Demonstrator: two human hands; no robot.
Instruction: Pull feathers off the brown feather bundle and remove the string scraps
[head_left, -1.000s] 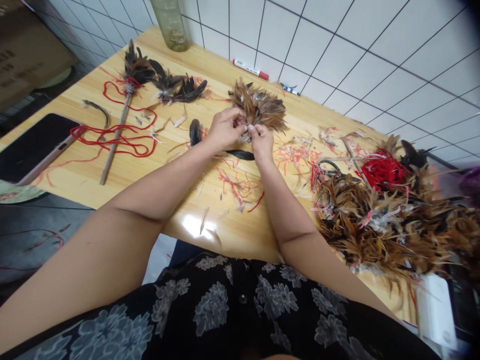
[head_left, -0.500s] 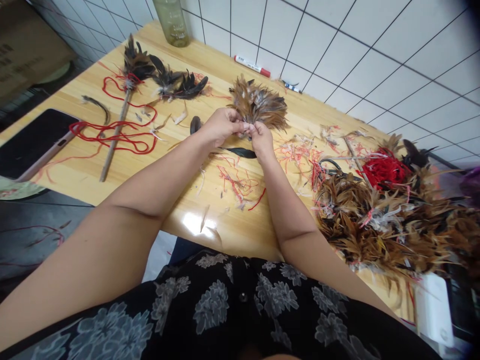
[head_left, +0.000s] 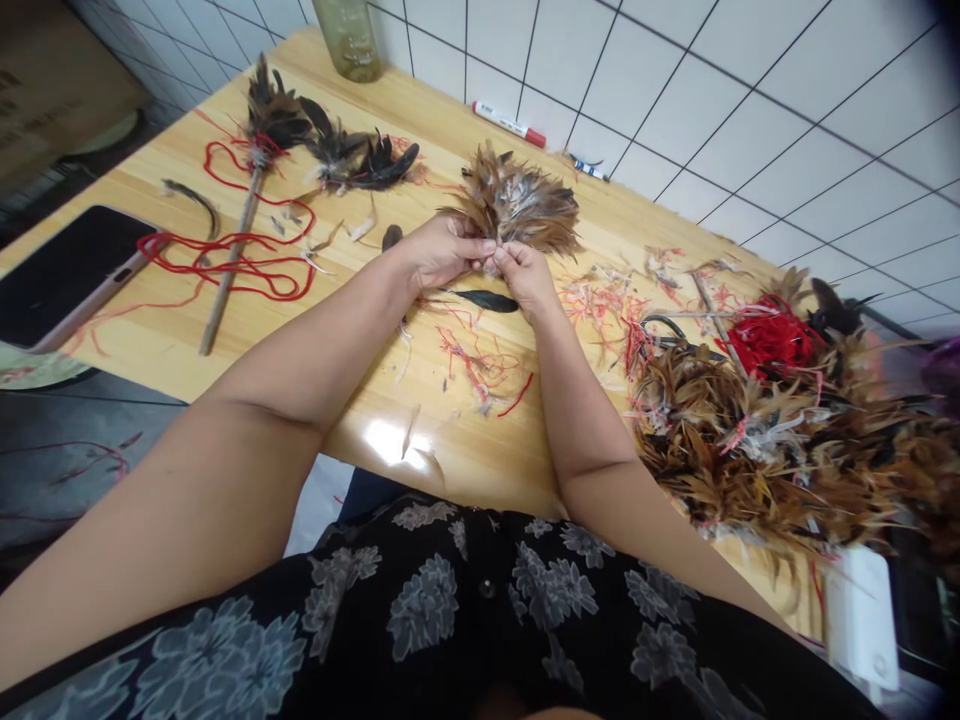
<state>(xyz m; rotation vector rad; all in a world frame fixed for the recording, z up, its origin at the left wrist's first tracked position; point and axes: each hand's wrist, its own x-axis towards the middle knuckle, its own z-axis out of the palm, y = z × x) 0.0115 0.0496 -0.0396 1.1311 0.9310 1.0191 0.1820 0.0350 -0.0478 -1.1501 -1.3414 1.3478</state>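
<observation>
From my remote station, I record both hands at the feather bunch (head_left: 529, 200), which is over the table (head_left: 480, 455), toward the wall. The left hand (head_left: 442, 252) pinches the bunch at its gathered base; the right hand (head_left: 526, 278) pinches there too, fingertips meeting the left's. Which fingers bear the hold I cannot fully verify, as they overlap at this distance. The plumes fan out away from the wearer. A black feather (head_left: 487, 300) lies just below the hands, red thread scraps (head_left: 476, 362) nearer the wearer. At left, red cord (head_left: 289, 290) crosses a stick (head_left: 219, 310) beside the phone (head_left: 64, 280); at right lies a feather pile (head_left: 772, 470).
</observation>
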